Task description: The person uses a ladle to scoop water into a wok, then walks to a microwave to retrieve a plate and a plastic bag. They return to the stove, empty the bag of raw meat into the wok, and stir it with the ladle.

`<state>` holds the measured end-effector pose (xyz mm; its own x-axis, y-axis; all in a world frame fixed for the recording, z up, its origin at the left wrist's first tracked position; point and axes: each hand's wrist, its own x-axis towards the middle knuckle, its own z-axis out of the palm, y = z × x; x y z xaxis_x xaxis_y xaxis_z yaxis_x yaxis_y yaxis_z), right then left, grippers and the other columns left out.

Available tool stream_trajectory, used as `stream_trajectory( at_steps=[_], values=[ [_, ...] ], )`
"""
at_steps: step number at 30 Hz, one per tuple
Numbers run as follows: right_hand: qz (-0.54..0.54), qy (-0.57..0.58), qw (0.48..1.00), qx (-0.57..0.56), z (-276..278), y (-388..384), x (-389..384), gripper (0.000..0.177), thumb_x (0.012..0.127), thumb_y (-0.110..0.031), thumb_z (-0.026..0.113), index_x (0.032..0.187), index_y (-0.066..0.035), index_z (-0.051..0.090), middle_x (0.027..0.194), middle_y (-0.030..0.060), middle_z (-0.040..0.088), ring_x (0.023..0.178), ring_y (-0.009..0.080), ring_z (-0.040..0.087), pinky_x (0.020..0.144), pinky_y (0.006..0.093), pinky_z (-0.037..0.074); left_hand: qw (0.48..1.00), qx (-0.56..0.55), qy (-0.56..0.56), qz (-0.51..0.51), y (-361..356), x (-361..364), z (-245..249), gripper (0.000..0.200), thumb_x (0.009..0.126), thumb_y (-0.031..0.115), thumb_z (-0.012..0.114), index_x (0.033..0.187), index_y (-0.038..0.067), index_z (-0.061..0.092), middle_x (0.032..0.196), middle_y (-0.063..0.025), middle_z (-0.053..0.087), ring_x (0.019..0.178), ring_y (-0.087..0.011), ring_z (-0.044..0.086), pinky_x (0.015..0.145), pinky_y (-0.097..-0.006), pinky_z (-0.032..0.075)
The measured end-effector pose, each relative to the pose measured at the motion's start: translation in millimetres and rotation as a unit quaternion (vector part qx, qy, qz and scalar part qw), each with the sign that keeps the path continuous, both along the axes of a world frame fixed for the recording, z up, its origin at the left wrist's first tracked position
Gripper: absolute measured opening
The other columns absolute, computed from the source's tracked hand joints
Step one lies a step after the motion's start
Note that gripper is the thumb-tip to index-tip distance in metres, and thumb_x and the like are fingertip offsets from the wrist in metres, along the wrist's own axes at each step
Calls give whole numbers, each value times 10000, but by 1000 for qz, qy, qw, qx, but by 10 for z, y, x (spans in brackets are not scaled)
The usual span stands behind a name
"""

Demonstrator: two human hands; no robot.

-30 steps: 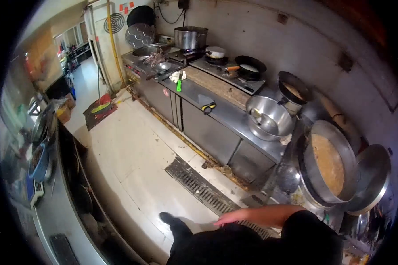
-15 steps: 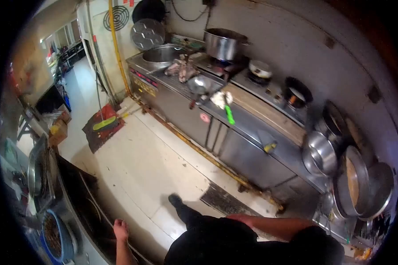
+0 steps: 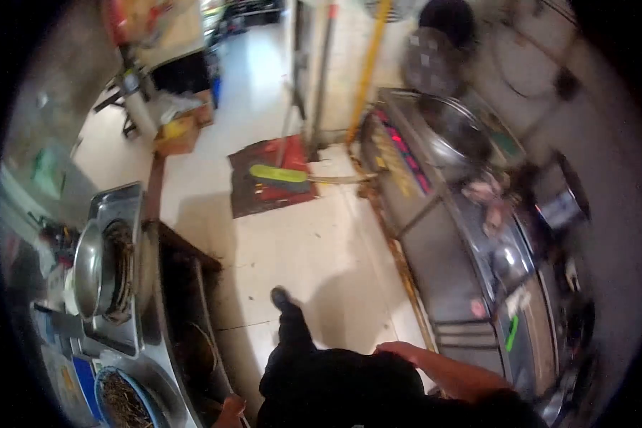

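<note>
I am walking down a kitchen aisle in dark clothes, one foot point(image 3: 282, 297) forward on the pale tiled floor. My right hand point(image 3: 396, 349) hangs at my hip with the fingers loose and nothing in it. Only a sliver of my left hand point(image 3: 230, 410) shows at the bottom edge, beside the rim of the left counter point(image 3: 165, 314); its fingers are cut off. The steel cooking range point(image 3: 471, 271) runs along my right, a little way from my right hand.
On the left counter are a steel tray with a metal bowl point(image 3: 93, 267) and a blue basin point(image 3: 125, 399). A red mat with a green mop head point(image 3: 274, 175) lies ahead. A large wok point(image 3: 453, 132) sits in the range. Boxes point(image 3: 178, 132) stand by the far doorway.
The view has swung left and forward: the range slid to the right edge and the left counter came into sight. My left hand dropped to the frame's bottom edge. My right hand stays at my hip.
</note>
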<state>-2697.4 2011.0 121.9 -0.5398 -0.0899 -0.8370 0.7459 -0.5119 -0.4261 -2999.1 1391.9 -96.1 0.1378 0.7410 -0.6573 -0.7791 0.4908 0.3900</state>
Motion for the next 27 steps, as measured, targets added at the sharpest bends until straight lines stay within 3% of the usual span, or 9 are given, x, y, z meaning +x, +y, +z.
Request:
stream_trajectory(
  at_steps=[2, 4, 5, 6, 7, 10, 18, 21, 27],
  values=[
    [-128, -34, 987, -96, -94, 293, -704, 380, 927, -387, 585, 1056, -42, 680, 1032, 83, 686, 957, 182, 636, 891, 349, 490, 958, -26, 228, -170, 430, -366, -282, 385, 965, 382, 436, 1105, 59, 592, 938, -163, 586, 747, -274, 545, 679, -412, 474],
    [-37, -29, 998, 38, -35, 554, -1384, 379, 993, -319, 492, 1145, -7, 643, 1084, 84, 671, 1005, 174, 603, 935, 334, 460, 622, -61, 598, -502, 1140, -997, -554, 205, 877, 271, 606, 895, 76, 669, 923, -148, 635, 726, -287, 594, 660, -412, 505],
    [-48, 9, 994, 97, 44, 683, -1646, 380, 983, -321, 505, 1153, -11, 643, 1086, 87, 671, 993, 176, 605, 932, 338, 462, 627, -67, 597, -495, 1549, -1321, -645, 205, 877, 271, 606, 895, 76, 669, 923, -148, 635, 726, -287, 594, 660, -412, 505],
    [-59, 50, 985, 155, 117, 839, -1981, 382, 972, -323, 519, 1160, -15, 644, 1088, 90, 671, 980, 178, 608, 928, 342, 465, 858, -133, 410, -278, 2023, -1886, -749, 246, 870, 291, 598, 924, 58, 652, 901, -130, 627, 751, -281, 602, 668, -416, 503],
    [-28, 75, 986, 146, 139, 1022, -2245, 365, 945, -303, 560, 1165, -25, 647, 1074, 91, 669, 959, 179, 606, 897, 345, 470, 969, -182, 164, -25, 2408, -2488, -734, 291, 862, 312, 590, 953, 39, 636, 879, -111, 619, 776, -276, 611, 677, -421, 501],
    [-103, -32, 992, 59, 421, 1449, -3359, 234, 881, -232, 620, 989, -33, 677, 956, 63, 687, 846, 175, 634, 807, 299, 498, 683, -138, 648, -308, 4060, -3849, 255, 443, 889, 378, 523, 1164, 42, 610, 1129, -198, 640, 1030, -359, 619, 916, -453, 482],
    [28, 248, 953, 174, 63, 3066, -6146, 298, 930, -319, 534, 984, -63, 676, 913, 39, 647, 828, 155, 596, 810, 330, 488, 739, -160, 647, -96, 6477, -6775, 1303, 380, 872, 344, 544, 1136, 80, 616, 1043, -174, 675, 964, -357, 639, 861, -441, 502],
    [57, 28, 995, 77, 47, 3664, -7431, 317, 926, -321, 542, 1080, -74, 666, 1002, 74, 667, 881, 187, 612, 854, 366, 482, 636, -151, 703, -280, 6191, -7522, 1005, 253, 816, 260, 601, 972, 74, 672, 926, -156, 667, 947, -345, 630, 826, -427, 513],
    [100, 126, 984, 71, -55, 4733, -9416, 443, 922, -346, 567, 1240, -37, 583, 1185, 97, 611, 1113, 211, 552, 981, 361, 413, 498, -146, 683, -514, 5196, -8605, 357, 155, 823, 181, 588, 883, 107, 710, 919, -134, 654, 951, -324, 626, 799, -429, 524]
  ],
)
